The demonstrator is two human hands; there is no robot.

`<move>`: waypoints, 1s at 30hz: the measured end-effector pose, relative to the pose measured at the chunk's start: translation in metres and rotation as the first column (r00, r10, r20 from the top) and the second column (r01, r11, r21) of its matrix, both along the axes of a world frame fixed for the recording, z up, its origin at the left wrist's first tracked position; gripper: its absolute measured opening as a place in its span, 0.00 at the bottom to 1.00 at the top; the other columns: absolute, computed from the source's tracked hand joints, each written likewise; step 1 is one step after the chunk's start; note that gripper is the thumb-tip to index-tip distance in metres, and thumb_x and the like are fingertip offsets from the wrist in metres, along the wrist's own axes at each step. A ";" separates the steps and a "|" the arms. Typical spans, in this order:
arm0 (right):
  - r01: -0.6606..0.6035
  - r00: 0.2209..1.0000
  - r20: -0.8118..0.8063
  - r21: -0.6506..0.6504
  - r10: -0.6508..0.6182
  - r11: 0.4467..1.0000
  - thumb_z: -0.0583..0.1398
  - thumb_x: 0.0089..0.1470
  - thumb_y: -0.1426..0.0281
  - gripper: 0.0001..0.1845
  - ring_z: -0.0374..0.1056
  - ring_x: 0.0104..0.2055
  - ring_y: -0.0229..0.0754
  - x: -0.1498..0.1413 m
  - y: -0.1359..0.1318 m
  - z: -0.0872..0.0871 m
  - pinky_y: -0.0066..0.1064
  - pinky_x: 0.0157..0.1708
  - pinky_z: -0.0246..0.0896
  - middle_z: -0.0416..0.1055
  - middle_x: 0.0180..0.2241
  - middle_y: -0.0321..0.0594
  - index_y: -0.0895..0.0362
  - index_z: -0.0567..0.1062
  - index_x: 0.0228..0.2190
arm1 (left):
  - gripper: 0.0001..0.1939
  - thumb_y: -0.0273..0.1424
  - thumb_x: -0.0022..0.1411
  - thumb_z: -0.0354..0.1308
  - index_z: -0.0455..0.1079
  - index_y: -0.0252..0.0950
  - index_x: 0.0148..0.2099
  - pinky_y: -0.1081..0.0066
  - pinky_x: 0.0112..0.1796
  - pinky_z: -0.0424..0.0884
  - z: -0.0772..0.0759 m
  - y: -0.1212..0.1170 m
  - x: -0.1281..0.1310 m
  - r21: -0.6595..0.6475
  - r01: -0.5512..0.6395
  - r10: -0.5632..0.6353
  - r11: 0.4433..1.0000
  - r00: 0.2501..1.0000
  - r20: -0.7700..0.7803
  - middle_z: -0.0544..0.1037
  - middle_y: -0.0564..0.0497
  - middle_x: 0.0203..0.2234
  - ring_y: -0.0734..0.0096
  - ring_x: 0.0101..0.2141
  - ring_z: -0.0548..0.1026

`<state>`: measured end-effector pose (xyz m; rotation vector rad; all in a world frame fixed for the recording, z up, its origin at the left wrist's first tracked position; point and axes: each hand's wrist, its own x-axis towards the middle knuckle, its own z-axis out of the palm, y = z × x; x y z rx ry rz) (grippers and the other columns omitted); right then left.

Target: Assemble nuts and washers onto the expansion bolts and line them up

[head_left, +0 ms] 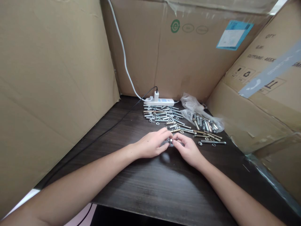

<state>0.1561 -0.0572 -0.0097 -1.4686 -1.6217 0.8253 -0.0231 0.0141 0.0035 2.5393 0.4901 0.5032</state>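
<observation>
My left hand (155, 143) and my right hand (187, 149) meet just above the dark table. Between their fingertips is a small shiny metal piece (171, 140), perhaps a nut; its exact kind is too small to make out. Fingers of both hands are pinched closed around it. Right behind the hands lie many loose bolts (162, 120), sleeves, nuts and washers. A brass-coloured sleeve (176, 131) lies close behind the fingertips. Off to the right of my right hand is a long bolt (213, 142) with a washer (213, 145) beside it.
A clear plastic bag (191, 103) with several metal sleeves (204, 123) lies at the back right. Behind the bolts stands a white power strip (164, 102) with a charger. A black cable (110, 127) crosses the table's left. Cardboard walls (141, 47) enclose three sides.
</observation>
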 end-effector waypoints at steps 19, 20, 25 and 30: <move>0.011 0.999 -0.050 0.001 -0.011 1.000 0.54 0.53 0.63 0.10 0.55 0.24 0.35 0.000 0.000 0.000 0.27 0.25 0.51 0.60 0.21 0.32 0.56 0.66 0.26 | 0.08 0.30 0.65 0.49 0.61 0.39 0.46 0.73 0.34 0.65 0.002 -0.001 0.000 -0.016 0.002 -0.002 1.000 1.000 0.016 0.67 0.52 0.39 0.74 0.32 0.68; 0.015 0.999 -0.047 0.004 -0.015 1.000 0.54 0.54 0.63 0.10 0.55 0.24 0.35 0.001 0.000 -0.001 0.27 0.25 0.51 0.60 0.21 0.33 0.56 0.66 0.26 | 0.09 0.31 0.64 0.49 0.60 0.40 0.47 0.73 0.34 0.65 0.002 -0.001 0.000 -0.029 -0.012 0.012 1.000 1.000 0.015 0.67 0.52 0.39 0.74 0.32 0.68; 0.018 0.999 -0.033 -0.001 -0.018 1.000 0.54 0.54 0.63 0.11 0.57 0.26 0.37 0.003 0.000 -0.004 0.27 0.26 0.52 0.60 0.21 0.33 0.56 0.66 0.25 | 0.10 0.37 0.66 0.47 0.61 0.38 0.46 0.70 0.37 0.65 0.003 -0.001 0.000 -0.058 -0.052 0.052 0.997 0.999 0.005 0.68 0.52 0.38 0.72 0.34 0.68; 0.014 0.999 -0.032 -0.007 -0.014 1.000 0.54 0.54 0.63 0.10 0.58 0.27 0.37 0.003 0.000 -0.004 0.28 0.28 0.53 0.61 0.22 0.34 0.57 0.66 0.26 | 0.11 0.38 0.68 0.44 0.62 0.37 0.41 0.71 0.35 0.65 0.000 0.001 0.001 -0.049 -0.033 0.032 0.998 0.999 -0.011 0.68 0.52 0.36 0.72 0.33 0.68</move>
